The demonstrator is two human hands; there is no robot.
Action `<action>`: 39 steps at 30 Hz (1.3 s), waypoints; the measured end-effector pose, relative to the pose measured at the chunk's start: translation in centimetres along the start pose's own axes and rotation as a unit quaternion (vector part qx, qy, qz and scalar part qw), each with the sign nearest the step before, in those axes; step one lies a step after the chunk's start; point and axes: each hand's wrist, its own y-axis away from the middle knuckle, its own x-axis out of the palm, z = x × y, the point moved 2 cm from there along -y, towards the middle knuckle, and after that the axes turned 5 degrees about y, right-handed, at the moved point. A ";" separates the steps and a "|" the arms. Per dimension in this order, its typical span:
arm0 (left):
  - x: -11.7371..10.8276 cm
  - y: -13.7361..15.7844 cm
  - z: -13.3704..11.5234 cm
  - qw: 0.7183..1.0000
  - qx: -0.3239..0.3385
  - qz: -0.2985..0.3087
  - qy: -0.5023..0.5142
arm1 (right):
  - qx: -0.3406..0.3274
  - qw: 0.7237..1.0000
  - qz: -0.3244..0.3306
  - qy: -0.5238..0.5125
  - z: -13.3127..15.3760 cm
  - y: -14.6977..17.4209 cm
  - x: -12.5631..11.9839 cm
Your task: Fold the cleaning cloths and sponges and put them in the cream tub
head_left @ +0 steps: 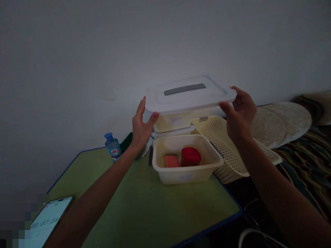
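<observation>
Both hands grip a white plastic lid (184, 101) with a grey handle strip, one at each end. My left hand (142, 129) has its thumb and fingers around the left end. My right hand (239, 112) pinches the right end. Under the lid a cream box (172, 122) shows in part; whether the two touch, I cannot tell. In front stands an open cream storage box (186, 177) with side handles. Inside it lie a salmon-coloured sponge (171, 161) and a red rolled bundle (190, 156).
A blue-capped bottle (113, 147) stands at the back left of the green table (134, 213). A phone (50, 220) lies at the front left. Beside the table's right edge is a perforated cream basket (227, 151). Rolled carpets (281, 122) lie further right.
</observation>
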 end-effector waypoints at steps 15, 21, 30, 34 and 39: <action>-1.9 10.0 -0.9 0.999 0.020 -0.019 -0.021 | 0.129 0.990 -0.025 -0.047 2.6 10.2 -3.9; -1.9 12.9 0.5 0.998 -0.033 -0.003 -0.047 | 0.255 0.967 -0.005 -0.019 1.2 14.0 -4.5; -1.2 15.1 2.5 0.996 -0.079 0.014 -0.049 | 0.275 0.961 0.001 0.001 -0.3 15.9 -5.2; -1.1 15.5 2.9 0.995 -0.087 0.023 -0.047 | 0.283 0.959 -0.006 -0.003 -0.8 16.5 -5.4; -1.1 15.6 2.9 0.993 -0.102 0.024 -0.050 | 0.288 0.957 -0.016 -0.005 -1.0 17.2 -5.3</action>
